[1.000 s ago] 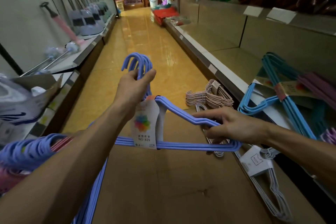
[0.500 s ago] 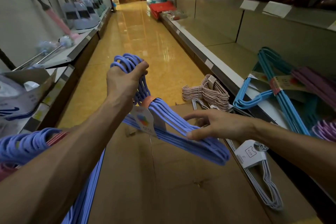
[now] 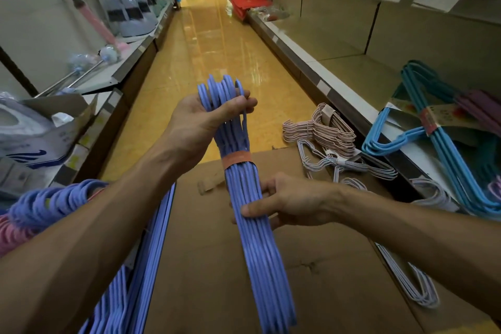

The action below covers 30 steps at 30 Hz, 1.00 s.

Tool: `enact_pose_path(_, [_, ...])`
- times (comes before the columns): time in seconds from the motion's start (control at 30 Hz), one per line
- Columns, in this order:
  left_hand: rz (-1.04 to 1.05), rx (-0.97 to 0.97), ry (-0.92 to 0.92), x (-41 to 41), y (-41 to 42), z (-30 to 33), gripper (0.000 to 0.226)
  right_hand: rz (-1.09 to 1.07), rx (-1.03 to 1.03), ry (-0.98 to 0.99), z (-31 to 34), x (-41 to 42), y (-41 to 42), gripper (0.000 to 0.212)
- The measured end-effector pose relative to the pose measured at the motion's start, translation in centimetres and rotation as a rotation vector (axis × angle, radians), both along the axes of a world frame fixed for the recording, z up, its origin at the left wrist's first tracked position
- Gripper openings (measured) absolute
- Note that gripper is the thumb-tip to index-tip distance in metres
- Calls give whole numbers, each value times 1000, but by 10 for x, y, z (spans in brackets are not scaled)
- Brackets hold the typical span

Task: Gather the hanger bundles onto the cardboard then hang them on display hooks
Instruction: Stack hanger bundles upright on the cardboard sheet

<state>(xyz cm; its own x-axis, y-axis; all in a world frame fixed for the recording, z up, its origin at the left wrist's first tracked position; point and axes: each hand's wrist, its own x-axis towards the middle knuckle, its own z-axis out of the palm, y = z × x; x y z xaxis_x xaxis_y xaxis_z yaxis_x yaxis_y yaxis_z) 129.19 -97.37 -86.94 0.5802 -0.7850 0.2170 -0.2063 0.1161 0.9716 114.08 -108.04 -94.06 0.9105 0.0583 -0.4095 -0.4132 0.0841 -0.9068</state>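
Hands are apart, both clamped on one purple hanger bundle [image 3: 252, 209] held edge-on above the cardboard [image 3: 311, 274]. The left hand [image 3: 200, 122] grips the hook ends at the top; the right hand [image 3: 287, 203] pinches the shafts below the orange band [image 3: 236, 159]. More purple hangers [image 3: 141, 260] lie under the left forearm. Pink hangers [image 3: 322, 127] and white hangers [image 3: 339, 163] lie beyond the right hand; blue hangers [image 3: 439, 149] rest on the shelf to its right.

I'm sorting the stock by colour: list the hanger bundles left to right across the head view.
Purple hanger bundles under the left arm → purple wire hanger bundle with orange band, held in both hands → pale pink hanger bundle → white hanger bundle → sky-blue hanger bundle on the shelf.
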Motion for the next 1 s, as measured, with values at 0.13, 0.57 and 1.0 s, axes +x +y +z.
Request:
enact_pose_path(0.13, [-25,166,6,6,13,7,27,-50,44,-12,-20,14,24,23])
enact_pose_path(0.57, [282,706,-228,53,99,-14,37,-95,13,-12,-85,74,101,17])
enact_pose_path(1.0, [342,1080,-887,85,165,-43,82,-69,-234,-113,-146,116,160,32])
